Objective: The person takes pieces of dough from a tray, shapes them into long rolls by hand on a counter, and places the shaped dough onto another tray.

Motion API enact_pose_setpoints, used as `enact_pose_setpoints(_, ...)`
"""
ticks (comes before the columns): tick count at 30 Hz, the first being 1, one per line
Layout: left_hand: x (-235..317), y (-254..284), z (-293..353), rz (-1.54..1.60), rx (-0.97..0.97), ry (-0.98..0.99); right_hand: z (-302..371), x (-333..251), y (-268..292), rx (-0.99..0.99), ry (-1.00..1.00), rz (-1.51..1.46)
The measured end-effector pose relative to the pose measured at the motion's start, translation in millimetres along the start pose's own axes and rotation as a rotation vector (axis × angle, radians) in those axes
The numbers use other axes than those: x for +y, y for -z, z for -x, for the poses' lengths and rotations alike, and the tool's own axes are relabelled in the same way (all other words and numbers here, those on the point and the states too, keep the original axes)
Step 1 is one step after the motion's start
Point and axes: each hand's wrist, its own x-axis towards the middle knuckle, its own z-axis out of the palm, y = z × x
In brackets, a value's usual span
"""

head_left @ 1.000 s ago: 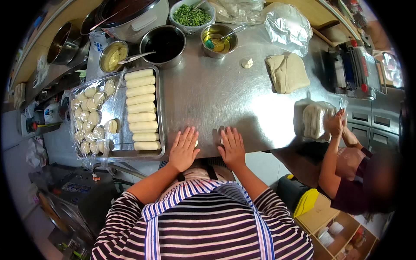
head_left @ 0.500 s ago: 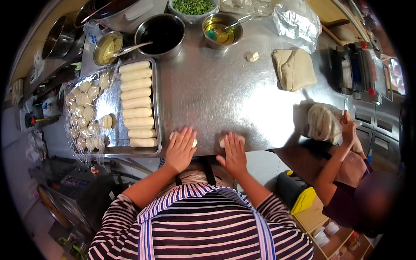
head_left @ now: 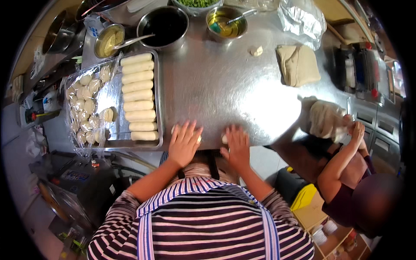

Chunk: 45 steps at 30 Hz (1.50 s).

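My left hand (head_left: 184,144) lies flat, fingers apart, on a small dough piece (head_left: 199,140) at the near edge of the steel table (head_left: 208,99). To its right, my right hand (head_left: 236,145) presses flat on a second dough piece (head_left: 225,139). Both pieces are mostly hidden, with only bits showing beside the fingers. Left of my hands is a metal tray (head_left: 160,104). A column of pale dough rolls (head_left: 138,93) fills its right side. On its left, several dough balls (head_left: 89,106) sit under clear plastic film.
Along the back stand a pot of dark liquid (head_left: 164,28), a bowl of yellow paste (head_left: 104,43), an oil bowl with a brush (head_left: 226,28) and chopped greens (head_left: 197,2). Folded dough (head_left: 299,65) lies right of a small lump (head_left: 256,51). A co-worker's hands (head_left: 356,132) are beside covered dough (head_left: 325,119).
The whole view has shifted slightly. My hands stay flat on the dough pieces, and less dough shows beside the right one. The co-worker's hands have moved a little toward the right.
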Motion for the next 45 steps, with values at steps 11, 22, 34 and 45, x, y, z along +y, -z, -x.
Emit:
enact_pose_setpoints(11, -4.8, 12.2, -35.9, 0.020, 0.058, 0.060, -27.4, 8.5, -4.9, 0.105, -0.023, 0.056)
enact_pose_setpoints(22, -18.3, 6.3, -178.7, -0.051, 0.341, 0.146, -168.8, 40.1, 7.5, 0.385, -0.110, 0.120)
enact_pose_setpoints(34, -8.3, 7.2, -174.3, -0.097, 0.377, 0.087, -181.5, 22.7, 16.9, 0.376, -0.090, 0.164)
enact_pose_setpoints(45, 10.6, 3.7, -24.2, 0.073, 0.091, -0.037, -23.6, -8.0, 1.1, 0.066, -0.005, 0.067)
